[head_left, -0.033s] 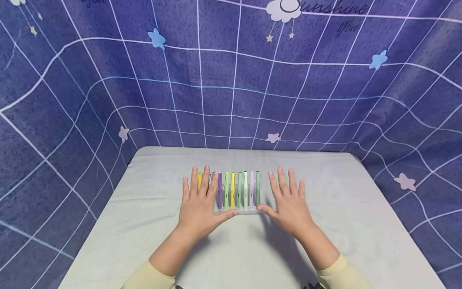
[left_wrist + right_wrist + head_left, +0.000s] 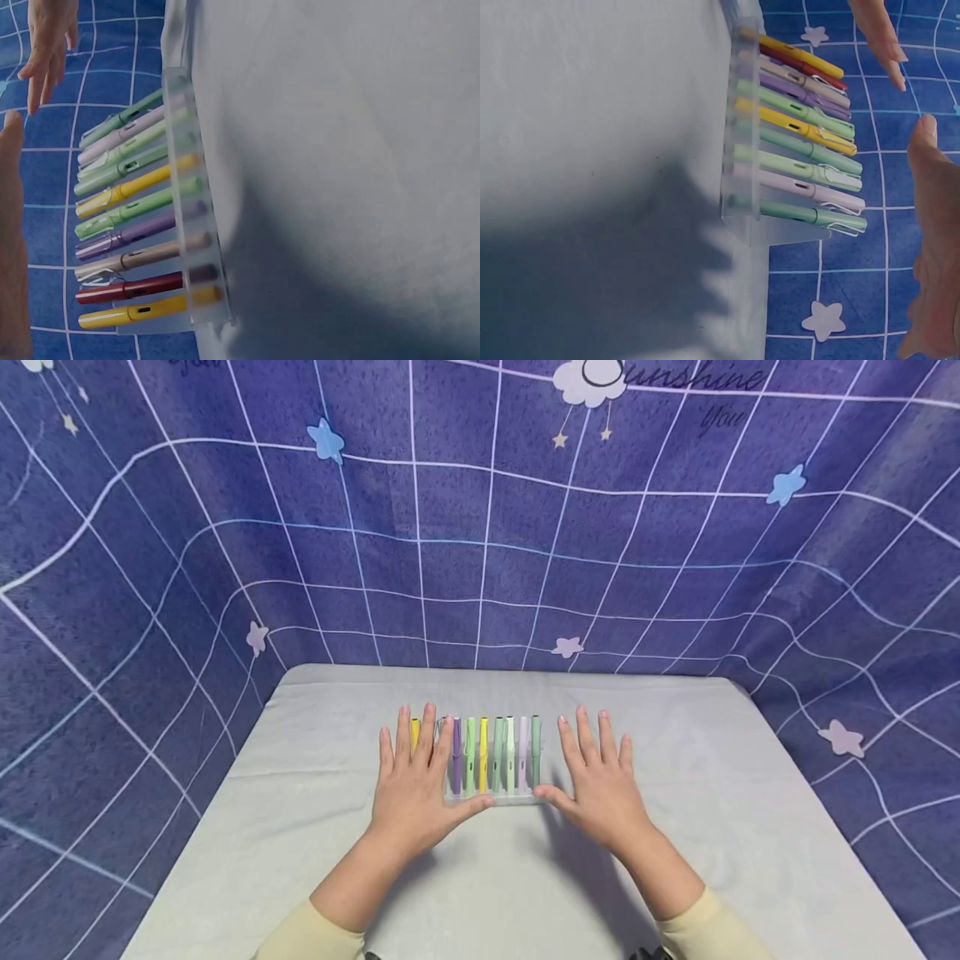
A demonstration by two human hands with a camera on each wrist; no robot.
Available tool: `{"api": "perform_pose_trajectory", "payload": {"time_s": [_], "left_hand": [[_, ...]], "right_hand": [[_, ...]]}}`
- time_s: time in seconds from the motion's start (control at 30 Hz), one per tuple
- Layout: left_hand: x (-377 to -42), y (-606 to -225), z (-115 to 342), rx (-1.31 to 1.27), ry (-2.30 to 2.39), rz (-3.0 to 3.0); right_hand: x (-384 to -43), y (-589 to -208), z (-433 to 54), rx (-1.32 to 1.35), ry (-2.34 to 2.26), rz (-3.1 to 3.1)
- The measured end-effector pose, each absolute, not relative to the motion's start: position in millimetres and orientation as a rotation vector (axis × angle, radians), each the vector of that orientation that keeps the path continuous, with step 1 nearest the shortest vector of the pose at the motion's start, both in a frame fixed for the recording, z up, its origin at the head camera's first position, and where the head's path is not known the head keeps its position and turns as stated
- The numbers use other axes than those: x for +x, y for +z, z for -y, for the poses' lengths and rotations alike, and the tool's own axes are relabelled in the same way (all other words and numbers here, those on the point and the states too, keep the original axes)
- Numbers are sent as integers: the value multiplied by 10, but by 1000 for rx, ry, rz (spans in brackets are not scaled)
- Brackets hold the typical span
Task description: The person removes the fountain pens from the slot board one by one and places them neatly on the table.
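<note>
A clear plastic stand (image 2: 517, 800) holds a row of several capped pens with clips, upright on the cloth. Among them are a purple pen (image 2: 457, 764), a yellow pen (image 2: 483, 760) and, at the right end, a dark green pen (image 2: 536, 752). My left hand (image 2: 411, 802), fingers straight and spread, hovers in front of the row's left part and hides some pens. A dark red pen (image 2: 139, 290) from that part shows in the left wrist view. Just right of the row, my right hand (image 2: 606, 793) is held flat with fingers spread. Neither hand grips anything.
A pale grey cloth (image 2: 480, 893) covers the table. Behind it and along both sides hangs a dark blue curtain (image 2: 450, 560) with white grid lines, stars and clouds. Shadows of both hands fall on the cloth.
</note>
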State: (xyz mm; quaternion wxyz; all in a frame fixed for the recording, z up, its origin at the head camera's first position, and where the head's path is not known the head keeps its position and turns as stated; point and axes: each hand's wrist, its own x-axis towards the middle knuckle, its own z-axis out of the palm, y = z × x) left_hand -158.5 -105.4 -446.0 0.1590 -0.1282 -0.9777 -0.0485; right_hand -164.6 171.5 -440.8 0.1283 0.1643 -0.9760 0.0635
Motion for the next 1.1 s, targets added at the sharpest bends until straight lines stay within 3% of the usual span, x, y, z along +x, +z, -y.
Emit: {"api": "perform_pose_trajectory", "payload": {"time_s": [0.17, 0.6, 1.1], "left_hand": [[-1644, -4497, 1125, -393, -286, 2817], [-1868, -4648, 1879, -192, -1618, 2841], [-1957, -4996, 1999, -214, -1552, 2998]], "right_hand": [[-1691, -4412, -1711, 477, 276, 2845], [-1984, -4342, -1937, 325, 1234, 2831], [-2234, -4658, -1822, 235, 1832, 2737]]}}
